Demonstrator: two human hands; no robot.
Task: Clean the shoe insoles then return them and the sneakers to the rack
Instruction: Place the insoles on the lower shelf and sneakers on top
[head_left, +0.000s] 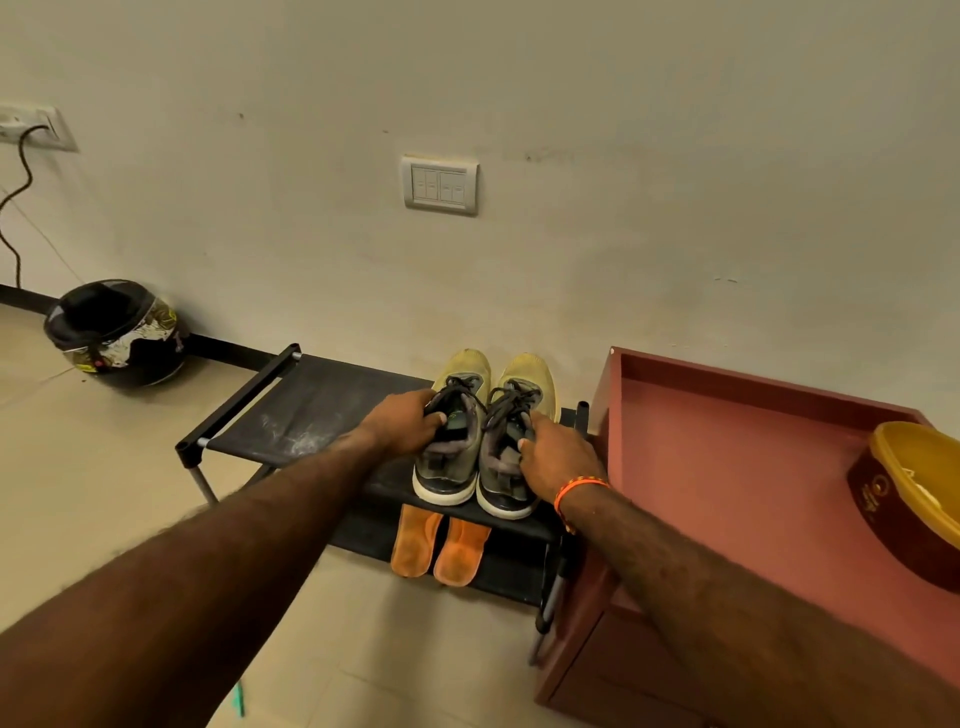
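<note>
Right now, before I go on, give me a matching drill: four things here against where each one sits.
Things:
1. sneakers
2. insoles
3. helmet
4. yellow bowl

Places:
A. floor by the wall
B. lower rack shelf
C. red cabinet top
D. top rack shelf, one in each hand

Pairs: 1-D, 2-B, 3-A, 4-C

2 sneakers on rack, insoles on shelf below

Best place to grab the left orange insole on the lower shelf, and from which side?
Pinch the left insole at its near end, coming from the front. That end overhangs the lower shelf edge; the far end is tucked under the top shelf carrying the sneakers, so reaching from above is probably blocked.
</note>
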